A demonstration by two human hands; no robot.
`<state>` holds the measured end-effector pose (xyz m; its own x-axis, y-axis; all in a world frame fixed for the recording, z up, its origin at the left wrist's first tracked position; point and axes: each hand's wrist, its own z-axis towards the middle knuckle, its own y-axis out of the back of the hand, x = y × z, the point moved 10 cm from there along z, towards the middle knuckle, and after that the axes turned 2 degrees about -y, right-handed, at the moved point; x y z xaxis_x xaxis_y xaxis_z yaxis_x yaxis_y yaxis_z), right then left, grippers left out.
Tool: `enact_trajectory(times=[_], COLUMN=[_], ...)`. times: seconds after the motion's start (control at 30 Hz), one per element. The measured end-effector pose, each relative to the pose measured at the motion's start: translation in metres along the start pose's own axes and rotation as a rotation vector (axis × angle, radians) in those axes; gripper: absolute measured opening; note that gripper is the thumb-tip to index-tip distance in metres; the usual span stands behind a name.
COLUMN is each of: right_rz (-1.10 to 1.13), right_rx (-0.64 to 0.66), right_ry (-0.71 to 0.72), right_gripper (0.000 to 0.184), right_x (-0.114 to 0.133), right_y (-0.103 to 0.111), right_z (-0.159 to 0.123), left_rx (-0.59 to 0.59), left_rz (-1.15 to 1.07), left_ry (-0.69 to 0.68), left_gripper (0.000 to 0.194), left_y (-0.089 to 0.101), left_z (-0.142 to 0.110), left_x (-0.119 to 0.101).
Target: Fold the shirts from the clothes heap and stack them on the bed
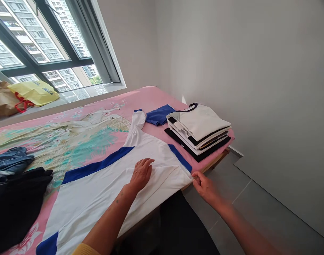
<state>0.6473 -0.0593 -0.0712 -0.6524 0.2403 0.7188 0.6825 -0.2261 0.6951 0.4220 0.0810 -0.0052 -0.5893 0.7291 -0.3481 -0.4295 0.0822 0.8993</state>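
Head cam: white-and-blue long shirt (pixel 98 187) is lying spread on pink printed sheet (pixel 162 94), running diag. from lower L toward the folded stack (pixel 201 122). Its near edge is following the wooden table edge (pixel 217 161); blue bands are marking both sides, and one white sleeve is stretching away, bunched, w/ blue cuff.

L hand (pixel 142 173) is resting palm-down on the shirt approx. mid-width, fingers loosely extended and close together. R hand (pixel 204 186) is pinching the shirt's corner btwn thumb & fingers, just beside end of blue band, at the table edge. Grey tiled floor (pixel 231 191) is showing below R hand, giving it room on the outer side.

Stack (white tee w/ dark collar on top, black item at bottom) is sitting near the far R edge of sheet, apart from both hands. Blue folded garment (pixel 160 115) is lying btwn stack & sleeve. Sheet print is showing btwn shirt and the L-side clothes: blue jeans (pixel 11 161), black garment (pixel 18 209). Yellow bag (pixel 35 92) & brown bag (pixel 2 99) are resting on windowsill (pixel 79 97).
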Motion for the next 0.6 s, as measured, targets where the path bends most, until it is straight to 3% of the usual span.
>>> enact_trajectory(times=[0.07, 0.13, 0.23, 0.3, 0.37, 0.47, 0.6], right_rz=[0.016, 0.031, 0.003, -0.075, -0.199, -0.404, -0.529], right_rx=[-0.077, -0.072, 0.031, 0.095, 0.14, 0.21, 0.178], right_ry=[0.053, 0.199, 0.459, 0.578, 0.6, 0.506, 0.45], right_gripper=[0.019, 0.02, 0.025, 0.031, 0.038, 0.049, 0.055], right_x=[0.021, 0.06, 0.125, 0.153, 0.162, 0.148, 0.14], right_y=[0.01, 0.006, -0.024, -0.054, -0.083, -0.118, -0.128], right_z=[-0.003, -0.006, -0.012, -0.014, -0.011, 0.0, 0.005], left_rx=[-0.057, -0.065, -0.007, 0.064, 0.116, 0.088, -0.059], left_rz=[0.05, 0.099, 0.134, 0.139, 0.142, 0.154, 0.167], left_ry=[0.044, 0.109, 0.199, 0.244, 0.275, 0.323, 0.343], left_gripper=[0.033, 0.035, 0.04, 0.042, 0.037, 0.025, 0.027], left_y=[0.017, 0.025, 0.028, 0.024, 0.022, 0.026, 0.038], left_z=[-0.025, -0.045, -0.058, -0.054, -0.048, -0.044, -0.065], left_x=[0.031, 0.061, 0.088, 0.096, 0.1, 0.102, 0.093])
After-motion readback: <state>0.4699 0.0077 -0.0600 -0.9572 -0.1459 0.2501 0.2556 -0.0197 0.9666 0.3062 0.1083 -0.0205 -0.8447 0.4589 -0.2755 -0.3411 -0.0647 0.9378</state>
